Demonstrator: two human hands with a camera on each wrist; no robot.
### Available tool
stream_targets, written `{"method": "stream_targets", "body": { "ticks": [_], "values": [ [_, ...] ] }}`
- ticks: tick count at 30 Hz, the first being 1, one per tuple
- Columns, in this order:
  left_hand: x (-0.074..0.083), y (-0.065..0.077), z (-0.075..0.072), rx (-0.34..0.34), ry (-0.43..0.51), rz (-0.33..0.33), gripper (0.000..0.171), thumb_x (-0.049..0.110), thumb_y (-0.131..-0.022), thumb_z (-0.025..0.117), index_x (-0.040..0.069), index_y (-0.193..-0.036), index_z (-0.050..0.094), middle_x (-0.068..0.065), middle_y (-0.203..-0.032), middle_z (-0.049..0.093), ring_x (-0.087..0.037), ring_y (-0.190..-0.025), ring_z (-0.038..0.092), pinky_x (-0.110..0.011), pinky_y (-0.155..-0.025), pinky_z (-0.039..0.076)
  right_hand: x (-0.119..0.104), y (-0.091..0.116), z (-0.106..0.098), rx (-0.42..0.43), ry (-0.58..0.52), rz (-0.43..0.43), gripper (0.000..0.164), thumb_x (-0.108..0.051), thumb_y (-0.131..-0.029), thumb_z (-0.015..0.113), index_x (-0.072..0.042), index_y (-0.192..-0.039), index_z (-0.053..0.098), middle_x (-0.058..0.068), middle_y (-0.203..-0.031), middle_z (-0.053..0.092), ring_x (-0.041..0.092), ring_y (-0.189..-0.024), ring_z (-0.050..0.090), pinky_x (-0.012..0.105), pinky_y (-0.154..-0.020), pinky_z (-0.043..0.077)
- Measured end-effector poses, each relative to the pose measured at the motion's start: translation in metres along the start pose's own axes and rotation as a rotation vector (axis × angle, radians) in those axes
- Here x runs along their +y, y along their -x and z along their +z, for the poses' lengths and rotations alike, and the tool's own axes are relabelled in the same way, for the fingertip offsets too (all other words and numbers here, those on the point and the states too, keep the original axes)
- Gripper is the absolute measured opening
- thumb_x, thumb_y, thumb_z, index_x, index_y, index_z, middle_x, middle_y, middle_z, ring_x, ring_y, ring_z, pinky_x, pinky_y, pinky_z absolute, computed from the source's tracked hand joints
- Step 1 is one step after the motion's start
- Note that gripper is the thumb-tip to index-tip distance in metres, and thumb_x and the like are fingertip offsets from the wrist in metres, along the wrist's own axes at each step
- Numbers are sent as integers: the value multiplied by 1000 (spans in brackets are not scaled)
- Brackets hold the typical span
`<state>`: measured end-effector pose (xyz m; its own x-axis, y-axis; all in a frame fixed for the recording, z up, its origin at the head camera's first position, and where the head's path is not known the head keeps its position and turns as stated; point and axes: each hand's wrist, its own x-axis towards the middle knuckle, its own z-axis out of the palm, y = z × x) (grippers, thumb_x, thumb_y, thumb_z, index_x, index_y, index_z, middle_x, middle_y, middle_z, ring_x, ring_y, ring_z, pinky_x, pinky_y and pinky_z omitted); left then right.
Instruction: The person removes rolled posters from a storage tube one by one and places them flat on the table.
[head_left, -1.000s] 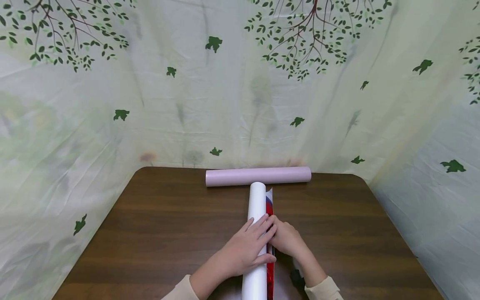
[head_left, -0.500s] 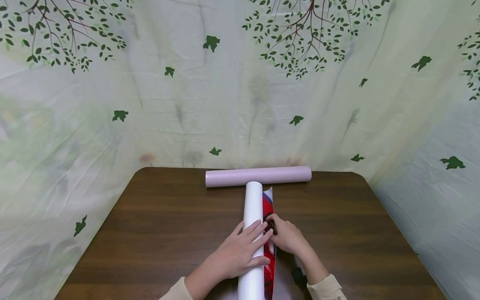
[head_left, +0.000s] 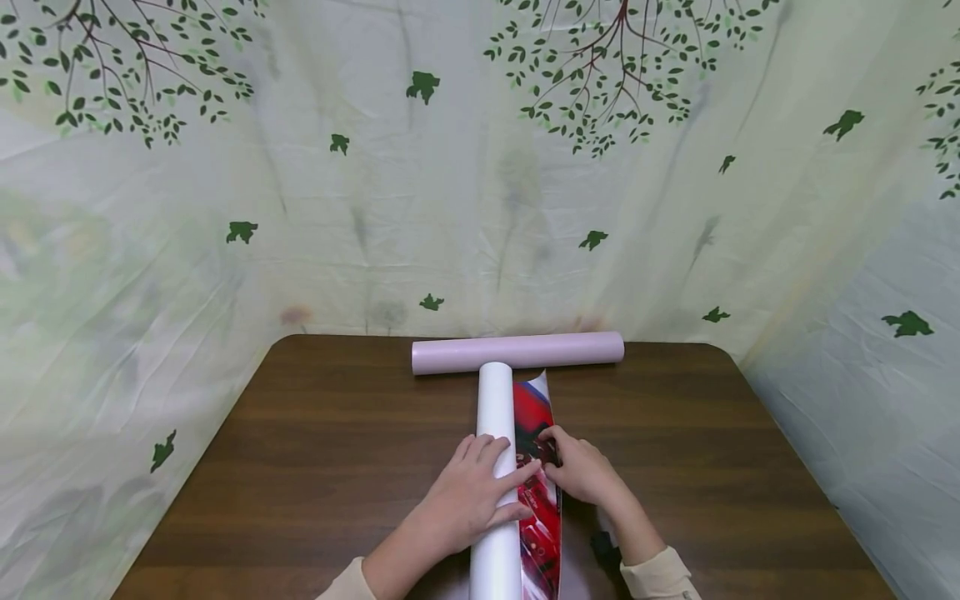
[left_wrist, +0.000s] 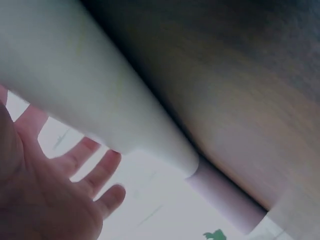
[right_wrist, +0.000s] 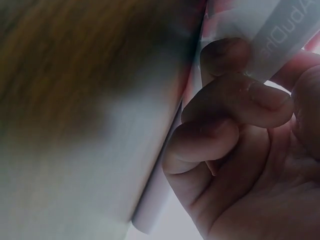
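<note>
A rolled poster (head_left: 496, 400), white on the back, lies lengthwise down the middle of the table. From its right side a strip of the glossy red printed face (head_left: 537, 533) shows. My left hand (head_left: 467, 493) rests across the white roll, fingers spread and fairly straight; the left wrist view has those fingers along the roll's side. With curled fingers and thumb, my right hand (head_left: 588, 473) pinches the poster's free right edge. Close up in the right wrist view, a pale strip of the poster (right_wrist: 280, 40) with backward-reading letters passes between thumb and fingers.
A pale pink roll (head_left: 450, 357) lies crosswise at the table's back edge, just beyond the poster's far end. Behind the brown wooden table (head_left: 337, 417) hangs a light curtain (head_left: 480, 208) printed with leaves and branches. A small dark object (head_left: 604, 547) shows beside the right wrist.
The white roll and my left hand have moved left, while the right hand has shifted slightly right with the edge. The red printed strip between them has widened.
</note>
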<state>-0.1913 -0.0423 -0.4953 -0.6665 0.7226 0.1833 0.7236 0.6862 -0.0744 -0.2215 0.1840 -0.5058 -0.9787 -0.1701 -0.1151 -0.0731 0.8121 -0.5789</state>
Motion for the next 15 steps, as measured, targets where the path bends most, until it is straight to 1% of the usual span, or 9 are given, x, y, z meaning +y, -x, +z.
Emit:
{"method": "stream_targets", "body": {
  "ticks": [4, 8, 10, 12, 15],
  "values": [
    [-1, 0, 1, 5, -45, -16, 66, 75, -90, 41, 45, -149, 43, -10, -144, 44, -31, -127, 42, -55, -111, 34, 2, 0, -1, -6, -10, 8, 41, -16, -89, 71, -13, -127, 57, 8, -97, 63, 21, -72, 52, 33, -57, 45],
    [-2, 1, 3, 17, -60, -25, 61, 77, -89, 41, 46, -139, 55, -11, -144, 45, -32, -127, 43, -58, -111, 33, 4, 0, -4, -5, -13, 9, 42, -15, -88, 71, -13, -128, 57, 8, -99, 64, 20, -75, 53, 35, -61, 49],
    [-3, 1, 3, 33, -56, -30, 58, 77, -89, 42, 46, -135, 60, -12, -144, 46, -33, -128, 43, -58, -111, 33, 5, 1, -5, -8, -24, 15, 43, -15, -88, 72, -13, -129, 56, 8, -96, 64, 20, -75, 54, 36, -62, 51],
    [-5, 1, 3, 48, -49, -32, 56, 76, -88, 44, 45, -131, 63, -12, -144, 46, -33, -129, 42, -59, -111, 33, 6, 0, -5, -9, -23, 20, 44, -16, -88, 72, -14, -129, 56, 7, -94, 64, 19, -75, 54, 35, -63, 51],
    [-7, 1, 2, 65, -37, -35, 55, 76, -88, 46, 43, -126, 66, -10, -146, 46, -31, -132, 41, -58, -111, 33, 7, -1, -6, -14, -26, 25, 43, -16, -89, 72, -14, -129, 56, 6, -87, 61, 19, -71, 53, 33, -60, 48]
  ]
}}
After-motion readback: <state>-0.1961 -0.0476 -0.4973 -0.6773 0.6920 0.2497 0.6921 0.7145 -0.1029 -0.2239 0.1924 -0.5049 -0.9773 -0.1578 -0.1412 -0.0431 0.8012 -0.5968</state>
